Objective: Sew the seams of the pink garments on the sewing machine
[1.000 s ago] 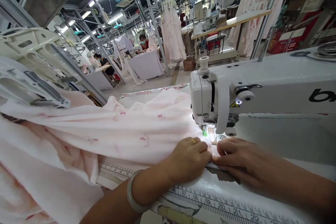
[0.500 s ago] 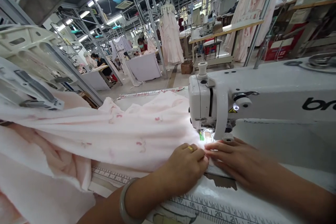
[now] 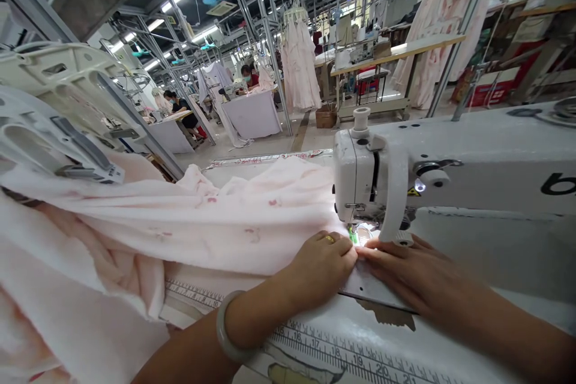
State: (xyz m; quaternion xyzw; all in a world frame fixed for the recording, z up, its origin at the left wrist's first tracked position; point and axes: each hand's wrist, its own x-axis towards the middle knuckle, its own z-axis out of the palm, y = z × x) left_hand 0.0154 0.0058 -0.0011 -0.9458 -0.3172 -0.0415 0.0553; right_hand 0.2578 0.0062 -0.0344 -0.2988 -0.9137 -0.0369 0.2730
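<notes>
We had our left grip [image 3: 319, 270] curled and pressed together on the pale pink printed fabric [image 3: 180, 222], just in front of the sewing machine head [image 3: 360, 177]. A gold ring [image 3: 330, 239] sat on one finger, and a pale jade bangle [image 3: 224, 327] circled the wrist. Our right grip [image 3: 414, 273] lay spread and flat to the right of the left one, under the front of the machine, with its fingertips [image 3: 366, 254] at the edge of the cloth, close beside the presser foot [image 3: 355, 233]. A flat metal plate [image 3: 373, 291] lay under that hand.

From the needle area the fabric ran off to the left of the machine in loose, heaped folds, spilling over the front of the white counter [image 3: 432, 336]. A printed measuring scale [image 3: 342, 348] ran along the counter below both wrists.

Well beyond the machine, pale pink dresses [image 3: 299, 63] hung from a metal rack, and a co-worker in a face mask [image 3: 249, 75] sat at a white-covered table [image 3: 252, 114]. Another co-worker [image 3: 180, 114] sat farther to the left of the machine, at a separate table. Neither of them was near our hands.
</notes>
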